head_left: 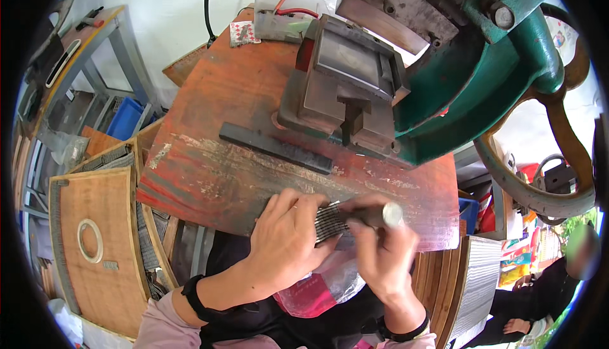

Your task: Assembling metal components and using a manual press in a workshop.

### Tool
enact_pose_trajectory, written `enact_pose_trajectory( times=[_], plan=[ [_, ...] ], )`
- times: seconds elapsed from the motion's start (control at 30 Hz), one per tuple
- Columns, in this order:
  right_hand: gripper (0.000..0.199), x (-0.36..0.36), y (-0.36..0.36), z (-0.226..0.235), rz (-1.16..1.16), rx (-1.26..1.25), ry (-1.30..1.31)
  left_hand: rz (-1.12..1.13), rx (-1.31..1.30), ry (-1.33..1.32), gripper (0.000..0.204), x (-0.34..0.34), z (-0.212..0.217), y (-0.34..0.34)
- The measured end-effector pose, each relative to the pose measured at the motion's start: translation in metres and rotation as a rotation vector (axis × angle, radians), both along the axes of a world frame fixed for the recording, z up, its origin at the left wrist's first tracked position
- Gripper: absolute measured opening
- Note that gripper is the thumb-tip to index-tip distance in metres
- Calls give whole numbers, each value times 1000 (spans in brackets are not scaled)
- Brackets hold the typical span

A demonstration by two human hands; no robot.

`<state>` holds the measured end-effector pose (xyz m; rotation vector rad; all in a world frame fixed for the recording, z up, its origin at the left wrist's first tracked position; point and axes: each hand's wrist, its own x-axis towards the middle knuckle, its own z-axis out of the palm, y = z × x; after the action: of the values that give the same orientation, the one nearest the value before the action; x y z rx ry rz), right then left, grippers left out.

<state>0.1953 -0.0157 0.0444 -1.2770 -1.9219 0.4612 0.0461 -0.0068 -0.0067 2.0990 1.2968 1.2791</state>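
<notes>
My left hand (288, 232) is wrapped round a stack of thin metal strips (330, 221) at the bench's near edge. Beside it my right hand (387, 247) grips a dark, round-bodied tool (368, 214) with a bright metal end, held against or just over the strips. Motion blurs this tool, so its kind is unclear. Farther back on the worn red-brown bench (209, 121) lies a dark flat bar (276, 148). Under my hands a clear and pink plastic bag (311, 295) rests on my lap.
A green press (526, 76) with a steel die block (346, 89) and a handwheel (539, 190) stands at back right. Behind it sits a clear plastic box (279, 16). Wooden trays (95, 241) of strips flank the bench at left. At right a person (539, 298) sits.
</notes>
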Motion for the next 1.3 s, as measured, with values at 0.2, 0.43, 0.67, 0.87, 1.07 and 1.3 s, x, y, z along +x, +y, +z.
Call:
enact_pose_trajectory(
  times=[0.2, 0.43, 0.67, 0.87, 1.07, 1.3],
  plan=[
    [22, 1, -3, 5, -43, 98, 317, 29, -19, 5, 53, 5, -4, 0],
    [26, 4, -6, 9, -19, 37, 207, 14, -5, 8, 52, 4, -1, 1],
    [26, 9, -11, 7, -29, -112, 26, 0, -15, 8, 53, 3, 1, 1],
    [21, 11, -13, -4, 14, -16, 63, 19, -22, 10, 52, 3, 1, 0],
    [19, 8, -12, 9, -39, 22, 311, -18, 6, 40, 57, 1, 2, -2],
    [24, -2, 7, 12, 32, 100, 269, -99, 30, 100, 80, -9, 6, -5]
  ],
)
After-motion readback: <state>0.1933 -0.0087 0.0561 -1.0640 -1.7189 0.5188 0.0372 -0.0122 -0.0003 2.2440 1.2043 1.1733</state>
